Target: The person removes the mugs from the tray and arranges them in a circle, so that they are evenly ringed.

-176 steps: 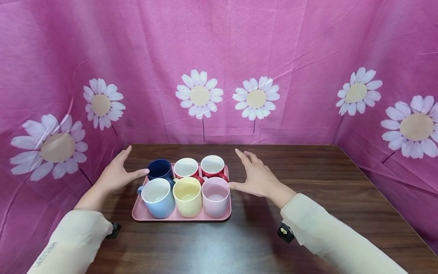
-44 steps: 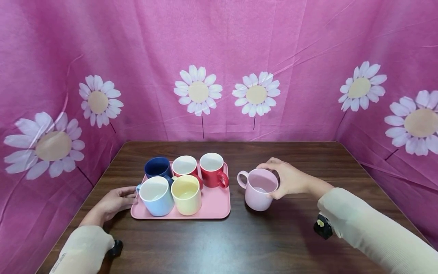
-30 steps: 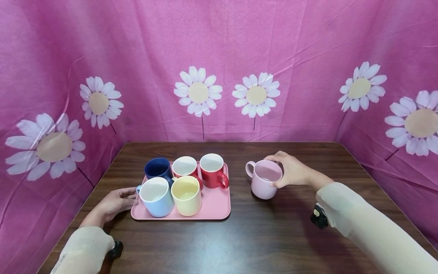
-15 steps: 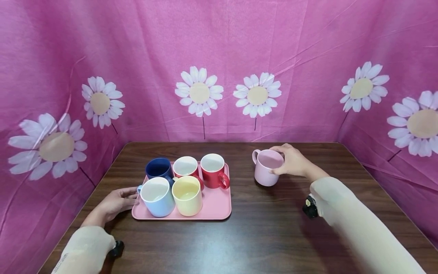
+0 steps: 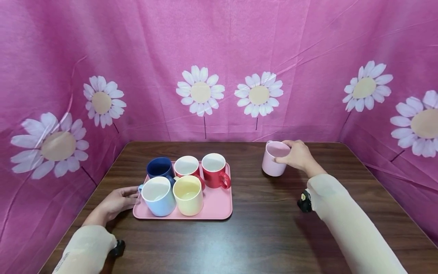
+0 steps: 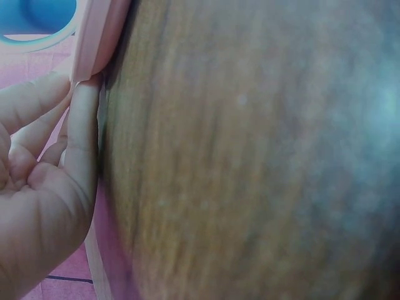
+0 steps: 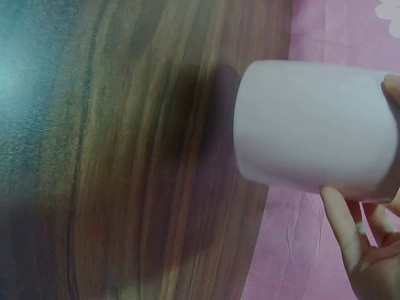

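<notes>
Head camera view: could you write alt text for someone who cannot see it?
A person's right hand grips a pale pink mug near the far edge of a dark wooden table. The left hand rests against a pink tray holding five mugs, before a pink daisy-print cloth.

Bright, even light fills the head view, which is sharp, with soft shadows low in the frame. Both wrist views are blurred, with pale glare at their top corners.
</notes>
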Demonstrator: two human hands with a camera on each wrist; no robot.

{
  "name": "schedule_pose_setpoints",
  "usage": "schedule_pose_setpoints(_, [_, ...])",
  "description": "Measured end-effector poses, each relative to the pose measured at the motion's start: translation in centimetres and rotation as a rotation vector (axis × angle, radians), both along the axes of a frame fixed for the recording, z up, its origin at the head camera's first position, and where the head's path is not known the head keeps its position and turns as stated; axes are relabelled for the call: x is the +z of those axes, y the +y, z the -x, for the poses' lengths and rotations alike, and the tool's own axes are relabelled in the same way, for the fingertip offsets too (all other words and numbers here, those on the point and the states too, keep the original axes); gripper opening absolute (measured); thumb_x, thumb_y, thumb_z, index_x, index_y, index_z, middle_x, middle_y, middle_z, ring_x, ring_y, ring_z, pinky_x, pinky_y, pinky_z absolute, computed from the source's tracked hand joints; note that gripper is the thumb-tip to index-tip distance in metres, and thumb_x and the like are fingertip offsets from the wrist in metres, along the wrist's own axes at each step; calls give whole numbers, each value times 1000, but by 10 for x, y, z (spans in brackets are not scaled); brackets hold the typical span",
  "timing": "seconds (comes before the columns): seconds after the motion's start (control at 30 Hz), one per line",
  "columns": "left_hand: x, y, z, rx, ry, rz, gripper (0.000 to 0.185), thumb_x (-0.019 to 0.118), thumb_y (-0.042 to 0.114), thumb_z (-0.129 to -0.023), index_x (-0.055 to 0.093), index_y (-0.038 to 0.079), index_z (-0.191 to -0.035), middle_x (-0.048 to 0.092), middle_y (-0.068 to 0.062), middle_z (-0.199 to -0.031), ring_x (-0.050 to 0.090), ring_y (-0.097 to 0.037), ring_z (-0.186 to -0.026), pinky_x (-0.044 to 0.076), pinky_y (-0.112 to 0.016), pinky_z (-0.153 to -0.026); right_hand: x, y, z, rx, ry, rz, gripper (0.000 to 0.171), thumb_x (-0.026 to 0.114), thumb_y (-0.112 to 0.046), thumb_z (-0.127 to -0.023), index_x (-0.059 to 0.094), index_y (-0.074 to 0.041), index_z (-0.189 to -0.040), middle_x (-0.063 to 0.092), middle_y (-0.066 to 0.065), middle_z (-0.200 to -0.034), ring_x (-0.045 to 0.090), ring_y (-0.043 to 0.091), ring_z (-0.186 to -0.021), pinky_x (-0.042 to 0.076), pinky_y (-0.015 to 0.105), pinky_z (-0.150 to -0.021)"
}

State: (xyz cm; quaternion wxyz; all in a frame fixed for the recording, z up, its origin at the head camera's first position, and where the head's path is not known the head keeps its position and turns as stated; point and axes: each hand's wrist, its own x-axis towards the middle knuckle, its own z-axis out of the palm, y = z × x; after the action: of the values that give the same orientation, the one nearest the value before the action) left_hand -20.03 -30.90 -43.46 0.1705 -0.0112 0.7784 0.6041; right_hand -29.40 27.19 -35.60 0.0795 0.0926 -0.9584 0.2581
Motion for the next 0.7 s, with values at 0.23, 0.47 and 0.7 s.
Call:
schedule_pose_setpoints(0.23, [-1,0,1,-9,2,-18,63,61,-6,-88,25,-22,-137,53,-31,-126,60,-9,-96,52,-31,-84,-6,3,2,-97,18,23,73,80,-38,-69,57,9,-120,61,28,-102,43,42,-104,39,55,-88])
schedule_pose_setpoints(0.47, [-2,0,0,2,-6,-20,64,62,-4,-88,25,-22,-137,54,-29,-126,60,-8,-97,52,-31,-84,-11,0,1,-190,2,75,78,79,-40,-70,53,12,-122,55,32,-108,40,47,-109,38,55,-91])
schedule_pose_setpoints(0.7, [-2,0,0,3,-4,-19,64,62,-4,-88,25,-22,-138,54,-29,-126,60,-9,-97,52,-31,-84,-19,-3,3,-282,-25,104,83,75,-42,-71,48,12,-127,46,37,-119,38,49,-113,40,55,-92])
